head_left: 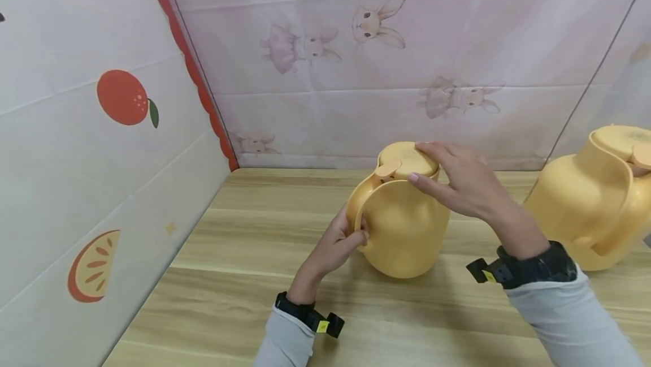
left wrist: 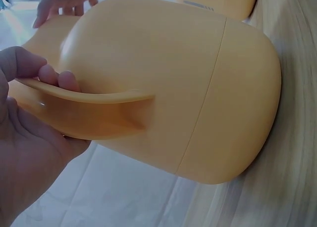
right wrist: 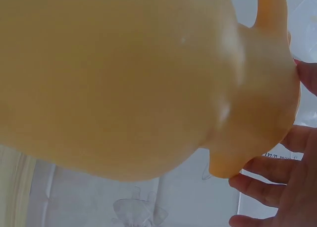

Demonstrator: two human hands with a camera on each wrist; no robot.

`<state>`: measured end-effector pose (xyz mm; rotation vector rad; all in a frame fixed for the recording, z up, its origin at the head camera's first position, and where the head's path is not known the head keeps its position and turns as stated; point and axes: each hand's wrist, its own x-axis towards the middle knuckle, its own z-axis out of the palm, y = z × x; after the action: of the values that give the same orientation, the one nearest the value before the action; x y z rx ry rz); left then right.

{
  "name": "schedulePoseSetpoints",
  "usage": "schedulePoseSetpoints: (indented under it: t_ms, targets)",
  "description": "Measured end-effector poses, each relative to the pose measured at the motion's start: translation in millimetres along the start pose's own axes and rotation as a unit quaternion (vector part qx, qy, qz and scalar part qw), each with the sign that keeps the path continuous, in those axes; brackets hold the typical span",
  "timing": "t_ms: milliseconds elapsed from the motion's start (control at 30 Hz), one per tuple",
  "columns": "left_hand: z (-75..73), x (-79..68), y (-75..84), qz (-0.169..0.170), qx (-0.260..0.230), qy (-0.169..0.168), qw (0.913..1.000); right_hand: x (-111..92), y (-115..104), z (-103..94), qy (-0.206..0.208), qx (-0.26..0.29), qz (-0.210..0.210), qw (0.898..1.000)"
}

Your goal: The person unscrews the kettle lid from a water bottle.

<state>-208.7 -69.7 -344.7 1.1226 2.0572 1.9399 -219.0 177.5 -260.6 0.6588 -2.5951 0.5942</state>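
Note:
In the head view a yellow thermos jug [head_left: 404, 228] stands upright on the wooden table. My left hand [head_left: 335, 242] grips its curved handle [left wrist: 99, 113], with the thumb and fingers wrapped about it. Up top, my right hand [head_left: 460, 180] spans the round lid [head_left: 414, 160], thumb on the near edge and index finger on the far edge. The right wrist view shows the other fingers [right wrist: 270, 170] spread beside the spout [right wrist: 225, 162], one touching it. The lid appears seated on the jug.
A second yellow thermos jug [head_left: 585, 203] stands to the right, partly cut off by the frame. The wooden table [head_left: 244, 276] meets a pink rabbit-print sheet [head_left: 325, 107] behind and a white fruit-print sheet [head_left: 46, 158] at the left.

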Motion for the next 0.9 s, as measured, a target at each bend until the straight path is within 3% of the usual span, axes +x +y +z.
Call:
schedulePoseSetpoints:
  t_ms: [333, 700, 900]
  targets:
    - [-5.8, 2.6, -26.5, 0.01, 0.004, -0.007, 0.9999, 18, -12, 3.0, -0.025, -0.035, 0.006, 0.999]
    - [-8.5, 2.1, -28.3, 0.005, 0.01, -0.011, 0.9999, 29, -25, 8.7, -0.037, -0.057, 0.036, 0.997]
    - [-6.6, 2.8, -29.6, 0.006, 0.002, -0.01, 0.9999, 31, -33, 13.4, -0.026, -0.108, 0.058, 0.992]
